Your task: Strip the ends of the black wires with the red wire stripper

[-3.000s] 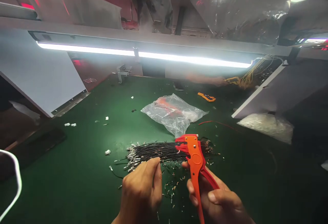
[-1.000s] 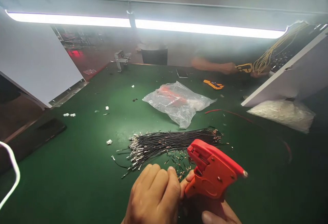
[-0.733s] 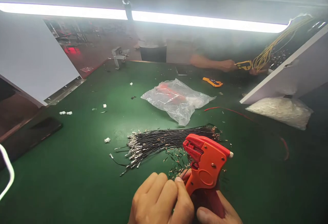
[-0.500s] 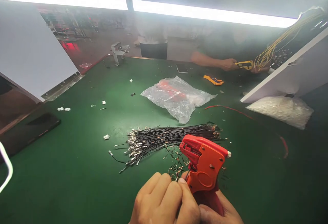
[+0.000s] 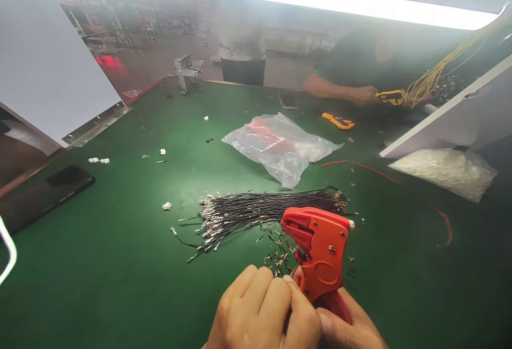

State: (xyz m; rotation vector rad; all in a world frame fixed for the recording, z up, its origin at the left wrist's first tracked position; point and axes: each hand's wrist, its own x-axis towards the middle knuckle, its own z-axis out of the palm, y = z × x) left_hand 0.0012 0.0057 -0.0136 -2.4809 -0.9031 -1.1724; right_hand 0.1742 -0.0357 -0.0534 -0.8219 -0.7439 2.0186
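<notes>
My right hand (image 5: 354, 321) is wrapped around the handles of a red-orange wire stripper (image 5: 325, 253), held upright with its jaws toward the left. My left hand (image 5: 262, 306) is closed in a pinch beside it, on a thin black wire (image 5: 296, 270) whose tip meets the stripper below the jaws. Most of that wire is hidden by my fingers. Beyond the tool lies a bundle of black wires (image 5: 256, 208), with metal terminals at the left ends and copper showing at the right. Short wire offcuts (image 5: 280, 256) are scattered between the bundle and my hands.
Behind the bundle sits a clear plastic bag (image 5: 280, 144) with red and white contents. A bag of white parts (image 5: 444, 170) and a loose red wire (image 5: 376, 169) lie right. A dark phone (image 5: 52, 197) is left. Across the table, a co-worker's hand (image 5: 366, 95) holds a yellow tool (image 5: 392, 97).
The view has shifted slightly. The stripper stands a little more upright and its handles look closer together. Both hands keep their grip, with the wire still at the tool.
</notes>
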